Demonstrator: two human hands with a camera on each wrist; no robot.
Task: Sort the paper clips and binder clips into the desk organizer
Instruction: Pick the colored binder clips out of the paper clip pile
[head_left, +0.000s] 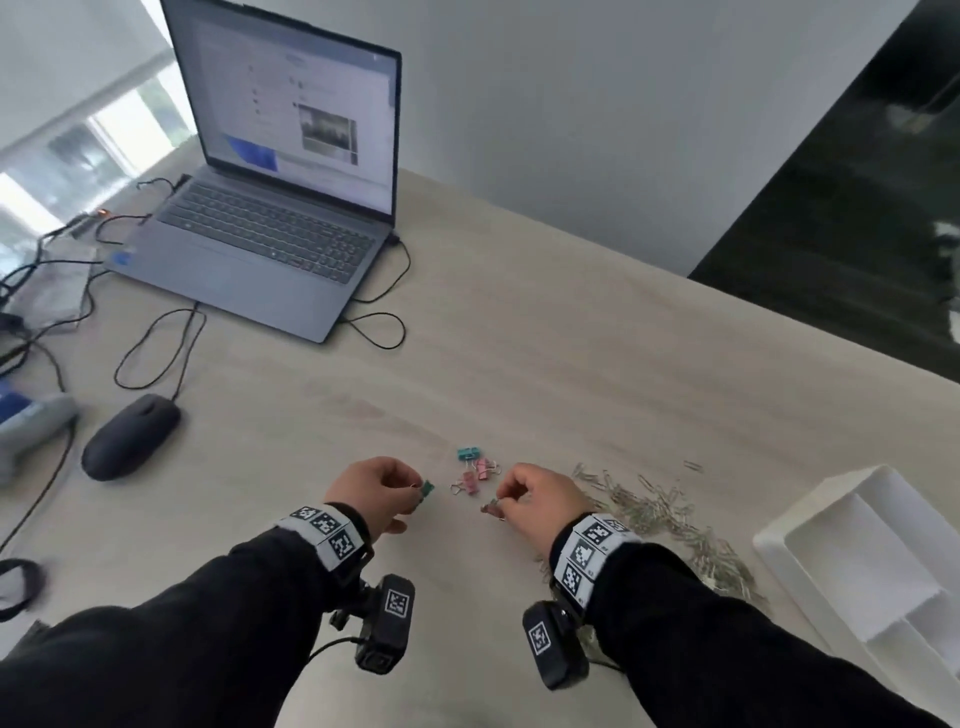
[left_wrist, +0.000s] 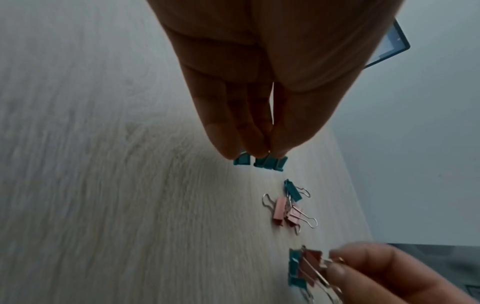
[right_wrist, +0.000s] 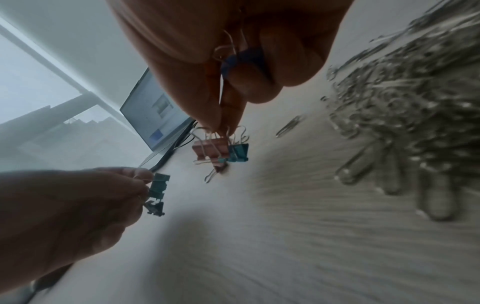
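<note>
We are gathering binder clips: our left hand pinches teal clips, our right hand pinches a pink-and-teal bunch. More binder clips lie between. The paper clips spread toward the desk organizer at the desk's right edge, likely our next carry.

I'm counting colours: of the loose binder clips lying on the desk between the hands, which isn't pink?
The teal binder clip, farthest from the person; the two beside it are pink binder clips.

Office desk (laptop, mouse)
</note>
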